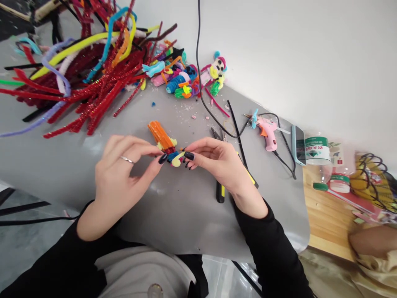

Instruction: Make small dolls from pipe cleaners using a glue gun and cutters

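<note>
Between my two hands is a small pipe-cleaner figure (161, 135), with an orange bundled part pointing away from me and dark red, blue and yellow parts toward me. My left hand (124, 165) pinches its near, blue end from the left between thumb and index finger. In my right hand (214, 159), thumb and index finger close on a short pale yellow pipe cleaner (177, 159) that curls against the figure's near end. Pliers (220, 186) with yellow-and-black handles lie on the table, partly hidden by my right hand.
A large heap of pipe cleaners (102, 78), mostly red, covers the back left. Several finished pipe-cleaner figures (182, 80) lie by the wall. A pink glue gun (269, 131) with its black cable (198, 54) lies right, near a phone (298, 145) and plastic bottles (316, 150).
</note>
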A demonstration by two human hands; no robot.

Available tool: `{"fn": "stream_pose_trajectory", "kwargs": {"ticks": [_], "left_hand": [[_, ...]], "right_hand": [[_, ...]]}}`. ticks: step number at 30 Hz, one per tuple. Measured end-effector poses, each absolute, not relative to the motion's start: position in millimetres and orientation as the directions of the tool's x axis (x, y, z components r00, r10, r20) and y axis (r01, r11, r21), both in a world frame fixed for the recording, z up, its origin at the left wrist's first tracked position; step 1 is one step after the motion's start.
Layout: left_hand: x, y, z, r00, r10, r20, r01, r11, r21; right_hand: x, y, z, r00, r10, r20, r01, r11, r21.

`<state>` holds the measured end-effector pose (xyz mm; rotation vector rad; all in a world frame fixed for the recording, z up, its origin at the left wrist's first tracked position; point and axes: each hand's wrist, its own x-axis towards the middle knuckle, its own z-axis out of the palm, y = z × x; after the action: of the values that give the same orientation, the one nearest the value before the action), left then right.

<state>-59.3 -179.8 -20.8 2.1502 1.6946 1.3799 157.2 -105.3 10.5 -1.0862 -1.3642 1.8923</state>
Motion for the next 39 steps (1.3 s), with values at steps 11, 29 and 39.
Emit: {"fn": "stream_pose_trajectory", "kwargs": {"ticks": [11,29,39], "left_hand": [[-50.8,-189.5,-15.5,-0.001,0.988,0.155,0.62,-0.121,0.775],[-49.5,-183.5,-22.9,0.022,0.972,0.235,0.664,-0.19,0.723],[-45.7,-184.4,-26.3,0.019,0.97,0.241,0.676,-0.19,0.712]], "right_hand": [[150.5,-114.2,9.7,-0.52,0.808,-0.277,0.122,-0.251,-0.96],[145.0,-120.5,0.3,-0.514,0.857,-0.03,0.356,0.182,-0.917],[146.7,-120.0,-0.1,-0.534,0.846,-0.011,0.379,0.228,-0.897]]}}
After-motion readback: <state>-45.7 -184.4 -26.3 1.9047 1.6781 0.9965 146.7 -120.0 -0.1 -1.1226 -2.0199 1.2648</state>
